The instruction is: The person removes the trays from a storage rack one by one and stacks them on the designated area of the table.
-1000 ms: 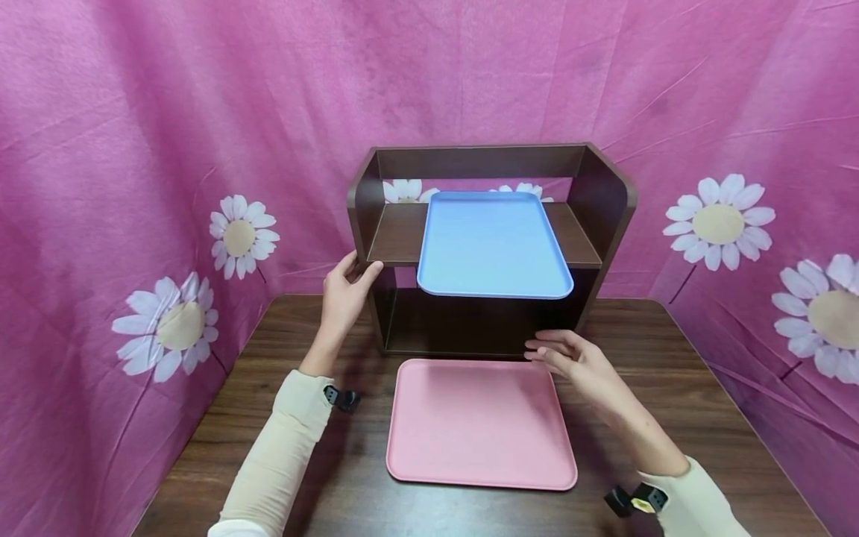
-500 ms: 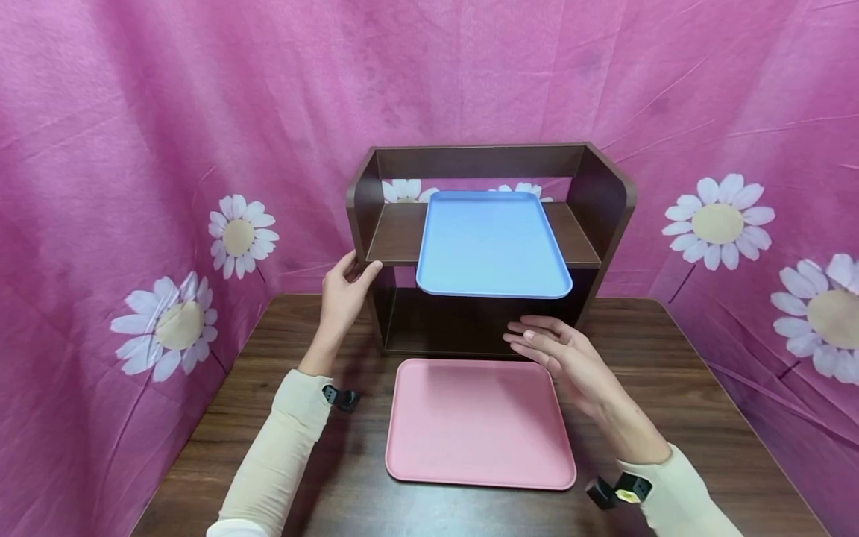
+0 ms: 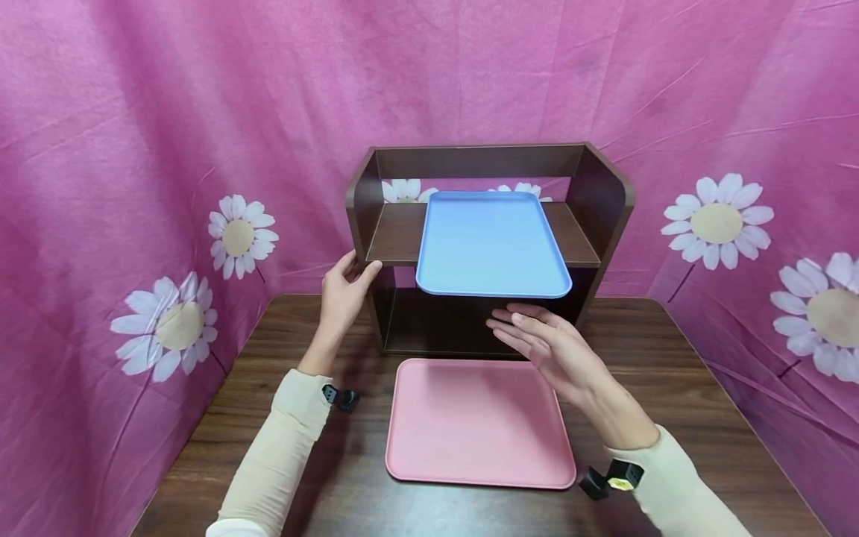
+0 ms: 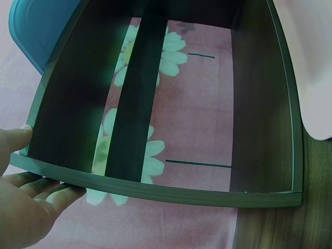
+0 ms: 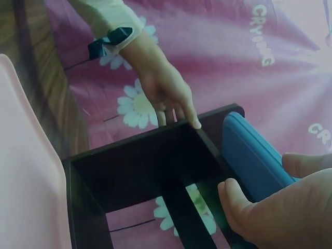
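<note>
A dark brown wooden shelf unit [image 3: 607, 201] stands at the back of the table. A blue tray [image 3: 492, 242] lies on its upper shelf and juts out over the front edge. My left hand [image 3: 345, 287] grips the shelf's left side panel [image 4: 129, 182], thumb on the front and fingers behind. My right hand [image 3: 540, 339] hovers open just under the blue tray's [image 5: 254, 155] front edge, above a pink tray [image 3: 479, 425] that lies flat on the table. The right hand holds nothing.
The wooden table [image 3: 691, 403] is boxed in by pink cloth with white daisies [image 3: 718, 220] behind and at both sides. The shelf's lower compartment [image 3: 463, 321] is dark and holds nothing I can see.
My right hand has risen from the pink tray's far right corner and moved left to just beneath the blue tray's front edge. The left hand has stayed on the shelf.
</note>
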Demonstrator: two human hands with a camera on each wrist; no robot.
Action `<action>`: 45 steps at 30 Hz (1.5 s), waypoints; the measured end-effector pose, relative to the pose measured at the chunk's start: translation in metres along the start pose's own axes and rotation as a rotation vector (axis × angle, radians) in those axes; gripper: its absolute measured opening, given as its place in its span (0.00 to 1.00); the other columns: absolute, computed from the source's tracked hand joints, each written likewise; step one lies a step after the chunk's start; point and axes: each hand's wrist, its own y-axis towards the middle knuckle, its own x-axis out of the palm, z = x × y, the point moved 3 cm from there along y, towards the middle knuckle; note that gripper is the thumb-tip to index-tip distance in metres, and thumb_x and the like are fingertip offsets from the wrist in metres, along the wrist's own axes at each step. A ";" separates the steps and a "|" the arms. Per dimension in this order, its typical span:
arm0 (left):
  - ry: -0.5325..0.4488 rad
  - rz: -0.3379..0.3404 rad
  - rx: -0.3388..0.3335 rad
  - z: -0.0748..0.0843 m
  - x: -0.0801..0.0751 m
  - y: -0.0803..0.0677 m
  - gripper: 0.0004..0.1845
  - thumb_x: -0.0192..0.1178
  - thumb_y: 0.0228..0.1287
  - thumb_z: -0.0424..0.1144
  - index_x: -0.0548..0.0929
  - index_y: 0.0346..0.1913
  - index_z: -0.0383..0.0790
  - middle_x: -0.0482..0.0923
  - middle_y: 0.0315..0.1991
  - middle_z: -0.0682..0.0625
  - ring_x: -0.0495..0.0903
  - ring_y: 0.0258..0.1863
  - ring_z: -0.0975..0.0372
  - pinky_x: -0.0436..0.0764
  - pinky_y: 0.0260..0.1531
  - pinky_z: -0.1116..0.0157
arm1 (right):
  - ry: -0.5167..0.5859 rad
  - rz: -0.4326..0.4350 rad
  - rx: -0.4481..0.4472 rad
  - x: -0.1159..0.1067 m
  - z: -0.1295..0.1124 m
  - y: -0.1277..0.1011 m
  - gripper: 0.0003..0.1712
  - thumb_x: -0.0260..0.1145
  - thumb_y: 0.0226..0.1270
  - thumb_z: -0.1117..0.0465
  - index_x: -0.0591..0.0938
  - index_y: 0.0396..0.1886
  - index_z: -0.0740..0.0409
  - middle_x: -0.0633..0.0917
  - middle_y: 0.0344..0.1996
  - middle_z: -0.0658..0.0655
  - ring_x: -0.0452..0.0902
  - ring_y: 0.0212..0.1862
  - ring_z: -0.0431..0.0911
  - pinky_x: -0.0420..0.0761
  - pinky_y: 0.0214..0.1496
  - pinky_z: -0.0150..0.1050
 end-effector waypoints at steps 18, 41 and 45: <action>-0.009 0.001 -0.003 0.001 0.000 0.000 0.29 0.70 0.60 0.47 0.78 0.63 0.40 0.81 0.57 0.40 0.81 0.57 0.56 0.81 0.57 0.66 | 0.169 -0.028 -0.100 0.025 -0.014 0.016 0.22 0.55 0.76 0.65 0.68 0.65 0.68 0.81 0.59 0.62 0.68 0.70 0.57 0.67 0.75 0.46; -0.023 -0.004 -0.012 0.000 0.000 0.000 0.30 0.70 0.59 0.48 0.78 0.63 0.39 0.81 0.58 0.39 0.81 0.58 0.55 0.81 0.58 0.66 | 0.347 0.114 -0.206 0.024 -0.014 0.019 0.19 0.59 0.71 0.71 0.73 0.60 0.65 0.82 0.53 0.55 0.80 0.57 0.46 0.67 0.75 0.47; -0.020 -0.004 -0.005 0.000 -0.001 0.001 0.30 0.70 0.59 0.48 0.78 0.62 0.39 0.81 0.57 0.39 0.81 0.58 0.56 0.81 0.58 0.66 | 0.394 0.131 -0.243 0.023 -0.015 0.017 0.28 0.58 0.72 0.71 0.63 0.69 0.63 0.77 0.58 0.56 0.78 0.60 0.47 0.71 0.72 0.46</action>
